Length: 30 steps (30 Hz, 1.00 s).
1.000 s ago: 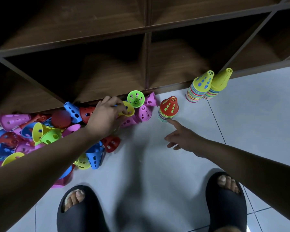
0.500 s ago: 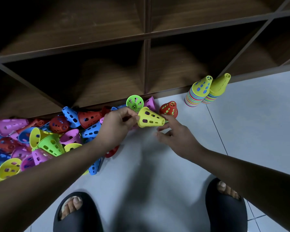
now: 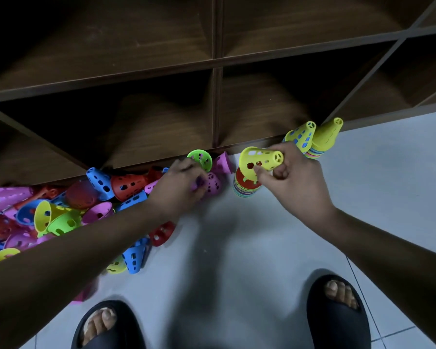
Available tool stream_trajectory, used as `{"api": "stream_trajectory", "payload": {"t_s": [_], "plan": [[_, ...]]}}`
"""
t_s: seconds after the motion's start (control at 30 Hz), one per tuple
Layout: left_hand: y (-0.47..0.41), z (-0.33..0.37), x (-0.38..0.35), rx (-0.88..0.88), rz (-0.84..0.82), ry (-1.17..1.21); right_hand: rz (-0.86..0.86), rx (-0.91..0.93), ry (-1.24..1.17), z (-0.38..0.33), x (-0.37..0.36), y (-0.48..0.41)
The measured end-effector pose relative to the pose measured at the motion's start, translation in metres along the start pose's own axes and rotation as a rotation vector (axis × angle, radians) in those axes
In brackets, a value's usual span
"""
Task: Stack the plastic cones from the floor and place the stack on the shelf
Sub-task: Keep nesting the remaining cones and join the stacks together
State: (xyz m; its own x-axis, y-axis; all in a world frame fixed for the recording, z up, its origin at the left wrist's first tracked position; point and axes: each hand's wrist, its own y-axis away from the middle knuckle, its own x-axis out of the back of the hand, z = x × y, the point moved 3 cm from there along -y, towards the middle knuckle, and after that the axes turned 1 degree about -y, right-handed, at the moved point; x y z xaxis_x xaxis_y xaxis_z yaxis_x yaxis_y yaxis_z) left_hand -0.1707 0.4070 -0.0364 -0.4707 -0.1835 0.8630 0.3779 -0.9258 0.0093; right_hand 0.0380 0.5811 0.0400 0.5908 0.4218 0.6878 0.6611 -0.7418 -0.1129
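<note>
Hovering above the stack (image 3: 244, 188), yellow cone (image 3: 259, 159) pinched in right hand (image 3: 298, 183).

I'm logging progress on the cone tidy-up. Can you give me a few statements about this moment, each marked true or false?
1. The right hand holds a yellow cone. True.
2. That cone sits upright on the red-topped stack. False: it is tilted on its side in the fingers, over the stack.
3. The left hand is at a purple cone by the pile. True, though blur hides the grip.
4. The two yellow-topped stacks stand on the shelf. False: they stand on the floor in front of it.
</note>
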Motion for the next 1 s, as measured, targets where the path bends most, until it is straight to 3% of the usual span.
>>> {"api": "stream_trajectory", "payload": {"t_s": [0.23, 0.43, 0.63, 0.8, 1.0], "plan": [[-0.007, -0.019, -0.010, -0.011, -0.111, -0.290, -0.034, -0.013, 0.053, 0.021, -0.016, 0.004], [-0.008, -0.024, -0.014, -0.007, -0.185, -0.397, -0.266, 0.237, 0.129, -0.002, -0.048, 0.030], [-0.002, -0.024, -0.009, -0.033, -0.168, -0.327, -0.561, 0.298, 0.278, 0.007, -0.095, 0.034], [0.001, -0.018, 0.008, -0.098, -0.103, -0.212, -0.584, 0.343, 0.327, 0.018, -0.116, 0.020], [0.003, -0.014, 0.026, -0.126, 0.101, -0.046, -0.644, 0.379, 0.413, 0.012, -0.137, 0.000]]}}
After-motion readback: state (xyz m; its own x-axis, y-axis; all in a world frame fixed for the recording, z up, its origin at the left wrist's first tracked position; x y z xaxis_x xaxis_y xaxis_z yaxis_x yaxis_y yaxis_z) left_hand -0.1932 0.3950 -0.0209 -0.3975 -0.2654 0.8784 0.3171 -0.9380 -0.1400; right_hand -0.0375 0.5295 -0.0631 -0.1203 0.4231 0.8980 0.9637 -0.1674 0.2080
